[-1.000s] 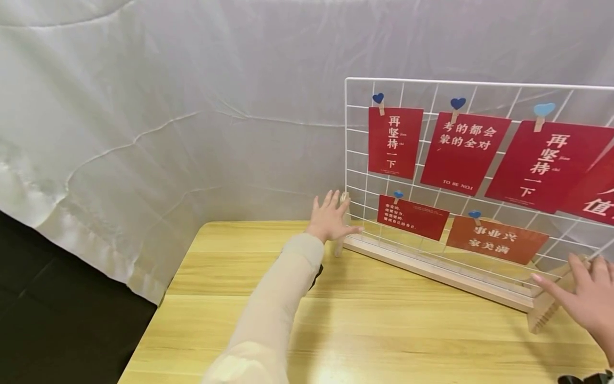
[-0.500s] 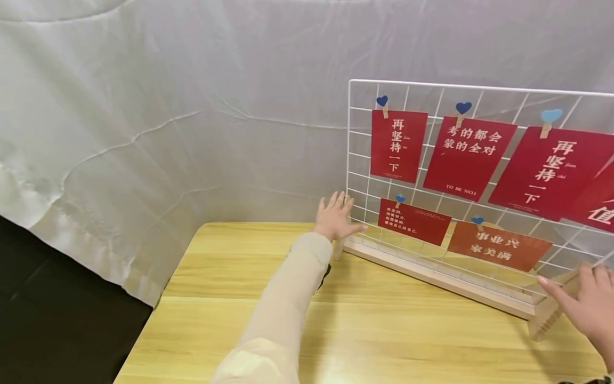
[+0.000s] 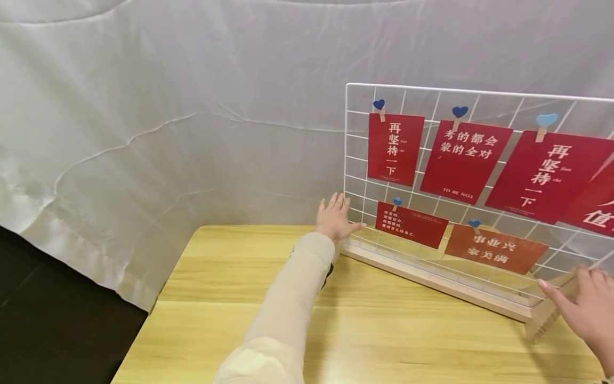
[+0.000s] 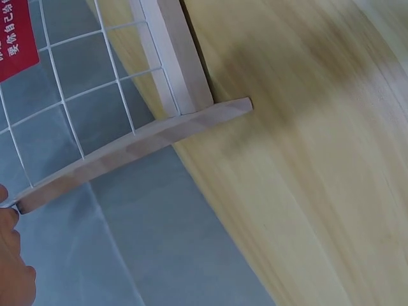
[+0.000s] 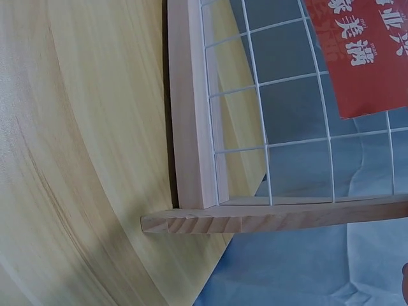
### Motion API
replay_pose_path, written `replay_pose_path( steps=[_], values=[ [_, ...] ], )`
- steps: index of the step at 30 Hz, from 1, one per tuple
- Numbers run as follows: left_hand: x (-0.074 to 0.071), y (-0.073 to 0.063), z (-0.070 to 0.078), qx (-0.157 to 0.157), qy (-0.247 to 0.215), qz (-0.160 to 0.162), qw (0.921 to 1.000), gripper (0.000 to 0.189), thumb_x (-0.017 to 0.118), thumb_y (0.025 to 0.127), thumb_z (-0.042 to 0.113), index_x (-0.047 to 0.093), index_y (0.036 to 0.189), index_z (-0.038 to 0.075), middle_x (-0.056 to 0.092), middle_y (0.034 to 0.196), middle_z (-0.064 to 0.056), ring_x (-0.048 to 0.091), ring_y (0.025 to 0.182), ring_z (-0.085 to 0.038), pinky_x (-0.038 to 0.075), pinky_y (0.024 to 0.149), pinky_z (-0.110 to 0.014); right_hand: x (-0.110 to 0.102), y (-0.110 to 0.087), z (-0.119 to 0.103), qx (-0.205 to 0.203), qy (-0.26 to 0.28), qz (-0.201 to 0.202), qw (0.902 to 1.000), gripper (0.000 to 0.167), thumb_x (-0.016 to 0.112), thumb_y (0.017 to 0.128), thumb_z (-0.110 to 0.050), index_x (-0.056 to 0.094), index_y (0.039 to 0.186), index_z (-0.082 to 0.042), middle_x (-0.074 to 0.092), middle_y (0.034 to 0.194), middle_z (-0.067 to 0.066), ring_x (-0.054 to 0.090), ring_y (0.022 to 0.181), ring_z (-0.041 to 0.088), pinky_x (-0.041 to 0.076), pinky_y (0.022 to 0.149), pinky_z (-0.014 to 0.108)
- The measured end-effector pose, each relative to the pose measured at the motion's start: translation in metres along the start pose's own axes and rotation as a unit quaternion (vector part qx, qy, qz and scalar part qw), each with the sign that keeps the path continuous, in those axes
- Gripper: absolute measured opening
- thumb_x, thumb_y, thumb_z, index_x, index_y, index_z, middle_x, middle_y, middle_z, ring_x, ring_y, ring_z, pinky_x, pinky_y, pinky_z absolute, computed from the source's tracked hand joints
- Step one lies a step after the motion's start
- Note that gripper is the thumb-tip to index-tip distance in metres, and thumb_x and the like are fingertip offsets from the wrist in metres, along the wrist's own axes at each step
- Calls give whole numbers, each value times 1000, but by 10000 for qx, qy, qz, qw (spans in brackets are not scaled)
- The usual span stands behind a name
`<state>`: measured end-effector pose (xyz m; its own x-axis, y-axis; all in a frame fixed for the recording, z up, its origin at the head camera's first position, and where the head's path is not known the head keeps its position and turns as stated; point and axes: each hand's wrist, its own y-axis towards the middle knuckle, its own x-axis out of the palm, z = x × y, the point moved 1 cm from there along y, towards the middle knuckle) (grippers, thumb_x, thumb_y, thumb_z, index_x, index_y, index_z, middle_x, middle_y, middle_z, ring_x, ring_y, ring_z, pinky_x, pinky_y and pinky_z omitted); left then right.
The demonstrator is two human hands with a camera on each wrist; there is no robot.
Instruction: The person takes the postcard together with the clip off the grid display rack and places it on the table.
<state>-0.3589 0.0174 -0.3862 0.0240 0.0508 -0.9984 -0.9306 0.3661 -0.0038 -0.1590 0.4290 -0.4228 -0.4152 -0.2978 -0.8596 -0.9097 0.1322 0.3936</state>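
Observation:
A white wire grid rack [image 3: 355, 160] stands on a wooden base bar [image 3: 431, 282] with a wooden end piece at each side. My left hand [image 3: 333, 217] is at the left end, fingers spread and straight, thumb reaching in front of the wires. In the left wrist view its fingers [image 4: 13, 255] are right at the tip of the left end piece [image 4: 127, 148]. My right hand [image 3: 592, 314] lies at the right end piece [image 3: 544, 320], thumb extended toward the lower grid corner. The right wrist view shows that end piece [image 5: 274, 218], with only a fingertip [image 5: 405, 284] at the edge.
Several red cards [image 3: 465, 165] and an orange card [image 3: 496, 249] hang from heart-topped clips [image 3: 459, 112]. Below is a yellow wood table [image 3: 230, 330] with its left edge in view. Grey cloth [image 3: 240, 160] hangs behind; the floor [image 3: 53, 314] is dark.
The rack has shifted slightly right against the table corner, and both hands have gone with it. The head view has also moved a little.

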Motion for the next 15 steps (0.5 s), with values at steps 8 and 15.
replay_pose_path(
  steps=[8, 15],
  values=[
    [5, 0, -2, -64, 34, -62, 10000, 74, 33, 83, 59, 15, 139, 13, 11, 143, -1, 2, 129, -16, 0, 102, -40, 2, -4, 0, 40, -228, -188, 9996, 77, 47, 84, -39, 21, 118, 25, 18, 116, 45, 3, 117, 53, -6, 97, 52],
    [0, 2, -4, 18, 56, -97, 9999, 70, 33, 85, 56, 15, 139, 14, 10, 142, 0, 4, 129, -15, 1, 103, -38, -1, -1, 0, 128, -263, -274, 9992, 79, 44, 86, -39, 14, 121, 25, 12, 122, 45, -4, 120, 49, -9, 98, 49]
  ],
)
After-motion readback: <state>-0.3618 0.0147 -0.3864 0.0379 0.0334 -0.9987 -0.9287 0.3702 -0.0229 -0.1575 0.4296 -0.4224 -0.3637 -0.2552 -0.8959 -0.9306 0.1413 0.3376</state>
